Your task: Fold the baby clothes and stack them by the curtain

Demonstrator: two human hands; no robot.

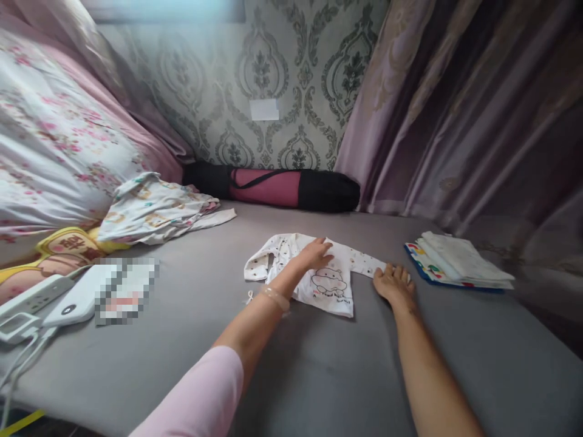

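A small white long-sleeved shirt (328, 284) with a cartoon animal print lies on the grey surface (328, 370). One sleeve is folded at its left; the other stretches out to the right. My left hand (315, 254) rests on the upper middle of the shirt, palm down with fingers spread. At the cuff of the outstretched sleeve is my right hand (395, 284), its fingers bent and slightly apart; whether they pinch the cuff is not clear.
Folded cloths (464, 261) lie at the right. Crumpled clothing (155, 209), a yellow item (68, 246), a power strip (39, 297) and a white device (84, 294) with cables are at the left. A black-and-pink bag (266, 188) lies along the wall.
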